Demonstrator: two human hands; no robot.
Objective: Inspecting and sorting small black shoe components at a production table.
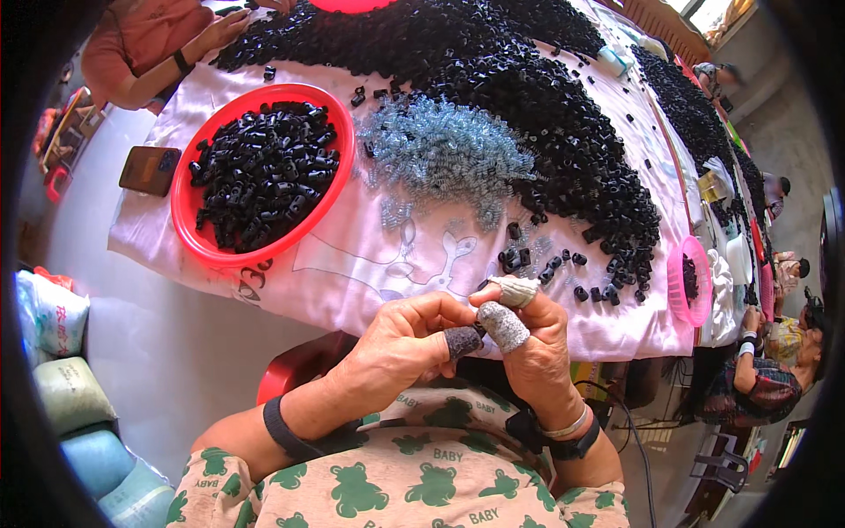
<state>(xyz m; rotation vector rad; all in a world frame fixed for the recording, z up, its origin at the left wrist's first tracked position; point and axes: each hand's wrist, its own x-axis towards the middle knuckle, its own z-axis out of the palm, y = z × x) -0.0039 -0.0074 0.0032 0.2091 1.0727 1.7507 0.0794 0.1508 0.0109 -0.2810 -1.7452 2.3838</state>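
My left hand (pixel 400 339) and my right hand (pixel 541 356) meet at the near edge of the table, fingers pinched together. Between their fingertips is a small black plastic piece (pixel 480 330), mostly hidden. A dark cloth finger cot covers my left thumb; light grey ones cover my right thumb and forefinger. Just beyond my hands lie loose black plastic pieces (pixel 519 257). Farther off is a heap of small clear-bluish coil springs (pixel 444 154), next to a large spread of black pieces (pixel 581 167). To the left stands a red basin (pixel 345 141) filled with black plastic parts.
A phone (pixel 148 171) lies at the table's left edge, on pink cloth (pixel 352 264). A pink basket (pixel 676 286) sits at the right. Another person's arm (pixel 167 75) reaches in at upper left; more people sit along the right. Stuffed sacks (pixel 75 396) stand at lower left.
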